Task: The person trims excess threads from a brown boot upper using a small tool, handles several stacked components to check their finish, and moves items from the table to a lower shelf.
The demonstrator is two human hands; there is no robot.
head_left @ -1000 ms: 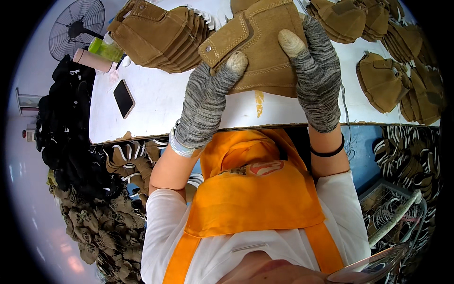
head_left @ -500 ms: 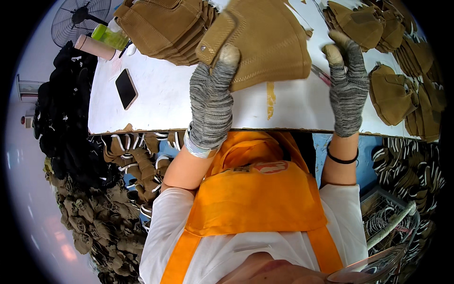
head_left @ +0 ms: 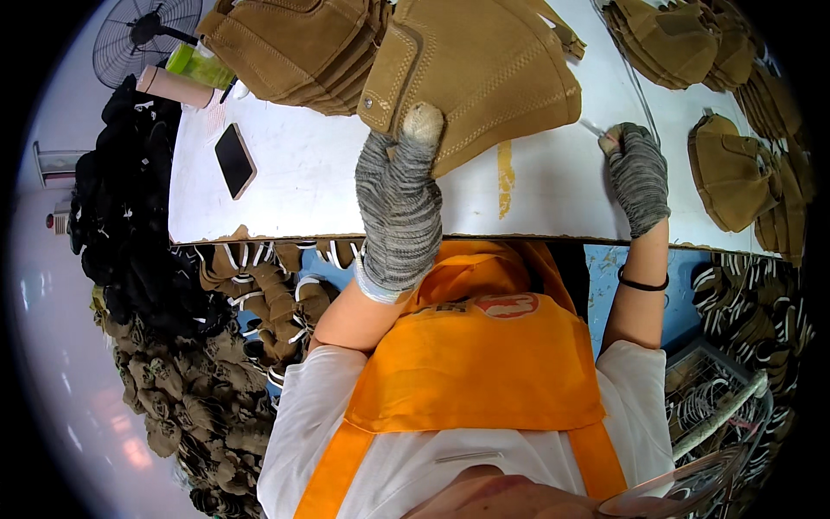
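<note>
Suede piece (head_left: 480, 82), cropped above, clamped by left fingers (head_left: 423, 127); right fingers (head_left: 638, 143) closed around mostly hidden, blurred tool (head_left: 592, 128)

Found the right hand in a grey knitted glove (head_left: 638, 177) withdrawn from the brown suede piece with stitched seams (head_left: 484, 78) and shifted toward the right front corner of the white tabletop (head_left: 303, 182). Noted a change from parted fingers half a second earlier to fingers curled round a slim, blurred tool with a silvery tip (head_left: 593, 128). Recorded the suede piece as now held by the grey-gloved left hand (head_left: 402, 190) alone, lower edge tilted up toward the right. Observed more of the yellow worn strip (head_left: 506, 180) near the front edge exposed.
</note>
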